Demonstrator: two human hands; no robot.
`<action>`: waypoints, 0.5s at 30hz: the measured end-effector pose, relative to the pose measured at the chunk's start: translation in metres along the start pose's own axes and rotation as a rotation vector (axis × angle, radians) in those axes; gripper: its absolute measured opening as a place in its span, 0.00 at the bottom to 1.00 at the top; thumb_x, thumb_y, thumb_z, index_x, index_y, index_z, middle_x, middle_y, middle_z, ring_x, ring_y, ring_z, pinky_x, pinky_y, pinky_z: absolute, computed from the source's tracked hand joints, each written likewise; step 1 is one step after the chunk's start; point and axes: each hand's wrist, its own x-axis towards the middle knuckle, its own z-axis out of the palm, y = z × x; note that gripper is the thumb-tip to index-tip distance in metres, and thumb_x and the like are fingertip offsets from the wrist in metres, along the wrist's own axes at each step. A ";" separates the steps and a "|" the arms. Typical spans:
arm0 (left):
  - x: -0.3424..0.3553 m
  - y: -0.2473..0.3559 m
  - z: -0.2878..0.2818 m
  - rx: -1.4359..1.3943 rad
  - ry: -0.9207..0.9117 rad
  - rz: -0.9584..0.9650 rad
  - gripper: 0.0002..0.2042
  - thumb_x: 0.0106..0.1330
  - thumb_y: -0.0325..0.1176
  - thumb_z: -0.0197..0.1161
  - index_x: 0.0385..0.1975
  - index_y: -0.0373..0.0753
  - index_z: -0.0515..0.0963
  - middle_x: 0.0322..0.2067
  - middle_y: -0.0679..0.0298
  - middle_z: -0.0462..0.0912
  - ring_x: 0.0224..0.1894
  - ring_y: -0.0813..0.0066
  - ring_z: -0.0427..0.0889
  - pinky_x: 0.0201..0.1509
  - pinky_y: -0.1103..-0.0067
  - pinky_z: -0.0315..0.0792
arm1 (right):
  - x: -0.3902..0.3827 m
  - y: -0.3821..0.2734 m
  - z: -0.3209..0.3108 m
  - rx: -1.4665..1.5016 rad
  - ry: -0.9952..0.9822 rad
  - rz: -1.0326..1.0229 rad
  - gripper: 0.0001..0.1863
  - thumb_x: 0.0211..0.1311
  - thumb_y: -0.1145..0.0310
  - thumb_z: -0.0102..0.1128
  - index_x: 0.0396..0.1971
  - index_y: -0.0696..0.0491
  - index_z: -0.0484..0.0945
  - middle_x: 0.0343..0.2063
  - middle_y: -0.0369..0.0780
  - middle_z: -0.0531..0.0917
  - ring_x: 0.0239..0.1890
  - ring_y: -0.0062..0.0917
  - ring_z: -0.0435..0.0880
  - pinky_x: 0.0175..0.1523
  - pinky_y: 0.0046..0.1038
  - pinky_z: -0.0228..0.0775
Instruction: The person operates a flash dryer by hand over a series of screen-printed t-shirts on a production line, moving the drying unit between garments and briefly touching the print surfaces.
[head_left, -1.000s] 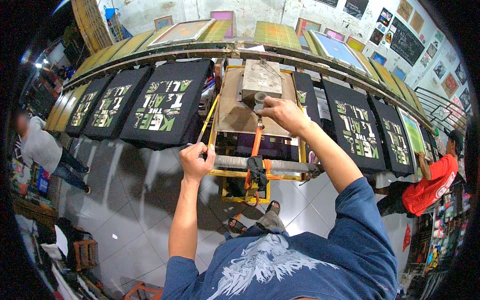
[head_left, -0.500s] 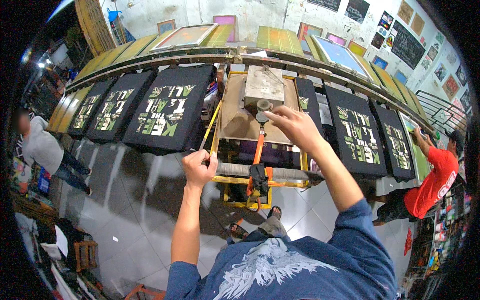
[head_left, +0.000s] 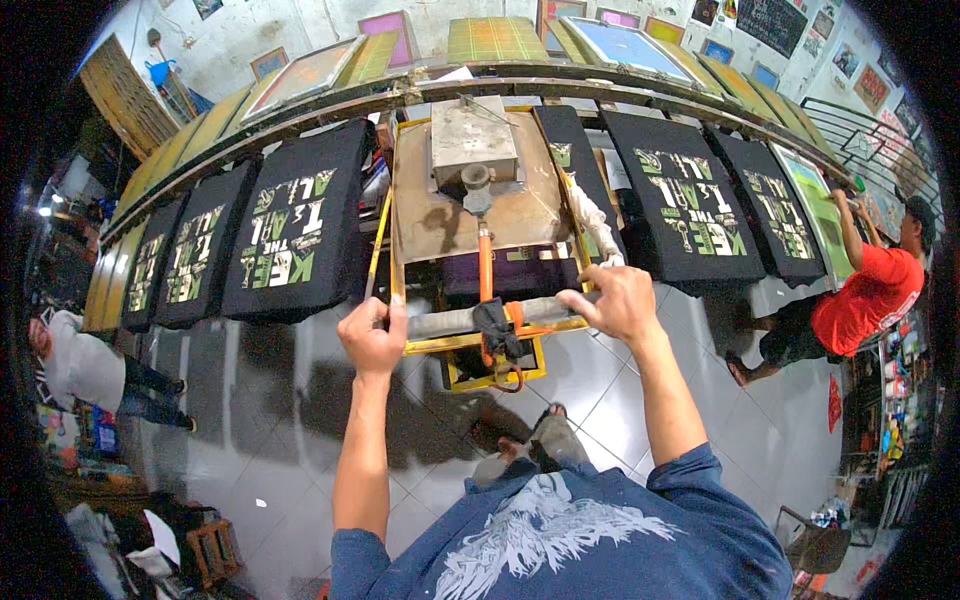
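My left hand is wrapped round the left end of a grey-wrapped handlebar. The bar's right end is gripped by my right hand, thumb lying along the top. This bar belongs to a yellow-framed cart, which carries a flat brown panel with a grey metal box on it. From a round metal fitting in front of the box, an orange tube runs down to the bar, where black wrapping binds it. Under the panel lies dark fabric, mostly hidden.
Black printed T-shirts lie on boards in a row to both sides, one black shirt right of the cart. Behind them runs a long rail with leaning screen frames. A person in red works at far right; another person stands left.
My right hand has left the round metal fitting and come down onto the bar's right end. My left hand stays on the left end. The whole view has shifted.
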 end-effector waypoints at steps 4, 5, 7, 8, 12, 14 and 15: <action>-0.012 0.022 0.025 -0.038 0.047 0.098 0.19 0.63 0.37 0.71 0.14 0.39 0.71 0.12 0.58 0.72 0.15 0.61 0.73 0.22 0.69 0.66 | 0.000 0.029 -0.012 -0.021 -0.001 0.107 0.30 0.66 0.39 0.61 0.18 0.52 0.84 0.17 0.47 0.83 0.24 0.45 0.86 0.34 0.45 0.78; -0.017 0.031 0.030 -0.013 0.044 0.066 0.19 0.62 0.37 0.72 0.14 0.40 0.71 0.12 0.58 0.72 0.15 0.61 0.74 0.22 0.70 0.66 | -0.003 0.034 -0.015 -0.045 0.002 0.129 0.31 0.69 0.42 0.58 0.15 0.52 0.83 0.17 0.49 0.83 0.24 0.46 0.85 0.34 0.46 0.77; -0.019 0.043 0.033 -0.036 0.038 0.081 0.19 0.62 0.36 0.72 0.13 0.39 0.70 0.12 0.59 0.73 0.15 0.61 0.74 0.21 0.70 0.66 | -0.016 0.042 -0.019 -0.050 0.001 0.138 0.30 0.69 0.43 0.58 0.15 0.52 0.83 0.17 0.49 0.82 0.24 0.46 0.85 0.34 0.46 0.77; -0.022 0.048 0.035 -0.041 0.036 0.093 0.19 0.62 0.35 0.72 0.13 0.39 0.70 0.12 0.59 0.73 0.15 0.61 0.75 0.21 0.70 0.66 | -0.022 0.043 -0.025 -0.060 0.003 0.140 0.30 0.69 0.43 0.58 0.15 0.53 0.83 0.16 0.49 0.82 0.24 0.47 0.85 0.34 0.47 0.76; -0.041 0.060 0.026 -0.036 -0.008 0.115 0.19 0.61 0.33 0.71 0.13 0.40 0.68 0.12 0.59 0.72 0.15 0.59 0.74 0.21 0.69 0.66 | -0.063 0.033 -0.039 -0.046 0.091 0.138 0.28 0.68 0.48 0.61 0.14 0.53 0.79 0.15 0.48 0.81 0.23 0.46 0.84 0.33 0.46 0.74; -0.048 0.064 0.022 -0.090 -0.019 0.134 0.18 0.60 0.31 0.69 0.13 0.39 0.67 0.12 0.58 0.70 0.14 0.58 0.72 0.21 0.68 0.65 | -0.087 0.029 -0.040 -0.043 0.118 0.154 0.27 0.67 0.49 0.62 0.14 0.52 0.77 0.14 0.47 0.79 0.22 0.46 0.82 0.30 0.46 0.72; -0.050 0.059 0.020 -0.086 -0.037 0.150 0.18 0.60 0.31 0.68 0.13 0.39 0.67 0.12 0.58 0.70 0.14 0.57 0.72 0.21 0.68 0.64 | -0.099 0.022 -0.044 -0.063 0.107 0.179 0.26 0.67 0.49 0.62 0.14 0.52 0.77 0.14 0.46 0.79 0.21 0.45 0.81 0.30 0.46 0.72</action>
